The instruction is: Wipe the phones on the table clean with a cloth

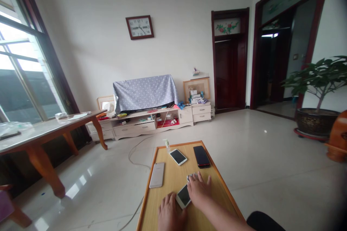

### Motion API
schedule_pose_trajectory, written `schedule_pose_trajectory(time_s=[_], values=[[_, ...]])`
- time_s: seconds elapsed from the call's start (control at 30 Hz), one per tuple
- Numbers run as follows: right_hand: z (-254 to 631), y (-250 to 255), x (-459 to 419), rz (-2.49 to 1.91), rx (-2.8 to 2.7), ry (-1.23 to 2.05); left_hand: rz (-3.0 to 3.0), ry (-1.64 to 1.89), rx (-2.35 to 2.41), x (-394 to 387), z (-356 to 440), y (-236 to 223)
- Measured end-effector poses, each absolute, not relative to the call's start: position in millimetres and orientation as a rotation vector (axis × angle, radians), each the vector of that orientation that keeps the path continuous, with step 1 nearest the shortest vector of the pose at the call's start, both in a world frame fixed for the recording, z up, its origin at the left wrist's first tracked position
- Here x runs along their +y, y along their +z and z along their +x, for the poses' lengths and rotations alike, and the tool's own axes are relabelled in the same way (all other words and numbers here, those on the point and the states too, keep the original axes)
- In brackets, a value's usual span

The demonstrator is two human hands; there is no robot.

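- Starting on the far left, a big window (pixel 21 72) is sitting at about 9 o'clock and letting in daylight, with a wooden side table (pixel 46 128) standing beside it, probably placed there for the light.
- Up around 11 o'clock, a square wall clock (pixel 139 27) is hanging; its numerals are readable, but I can't make out a brand.
- Below it, a low white TV cabinet (pixel 135 126) is holding a polka-dot cloth (pixel 145 94), which is draped over something, likely to keep the dust off.
- Down at 6 o'clock, a low wooden table (pixel 148 187) is carrying everything near the hands. A pale phone (pixel 156 175) is lying flat near its left rim, apparently spaced apart from the others.
- The left hand (pixel 170 213) is resting on the table with its fingers loosely apart, pinching nothing, just beside a white phone (pixel 183 196).
- Farther up, a small pump bottle (pixel 167 145) is standing by the top rim, next to another white phone (pixel 178 157).
- The right hand (pixel 199 191) is lying just above that lower phone, its fingers (pixel 200 178) spread and not pinching anything I can see.
- Near 1 o'clock from the hands, a black phone (pixel 201 156) is lying screen-up.
- Over at 3 o'clock, a potted plant (pixel 317 79) is standing on the floor.
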State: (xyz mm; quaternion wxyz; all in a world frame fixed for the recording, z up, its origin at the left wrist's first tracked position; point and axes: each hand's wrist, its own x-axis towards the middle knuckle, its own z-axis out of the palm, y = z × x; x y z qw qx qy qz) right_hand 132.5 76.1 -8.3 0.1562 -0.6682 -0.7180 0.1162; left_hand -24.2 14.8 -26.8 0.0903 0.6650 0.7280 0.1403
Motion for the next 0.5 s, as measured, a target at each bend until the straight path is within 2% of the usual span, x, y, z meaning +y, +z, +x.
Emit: schedule_pose_trajectory(time_s=[0.1, 0.27, 0.5], values=[[124, -13, 61, -1.807, -2.118, 0.340, 1.967, 0.426, 2.159, 15, -25, -25], [111, -6, 39, -1.513, -2.305, 0.598, 1.958, 0.359, 2.102, 15, -26, -18], [121, -3, 57, -1.801, -2.131, 0.351, 1.939, 0.296, 2.156, 16, -21, -14]])
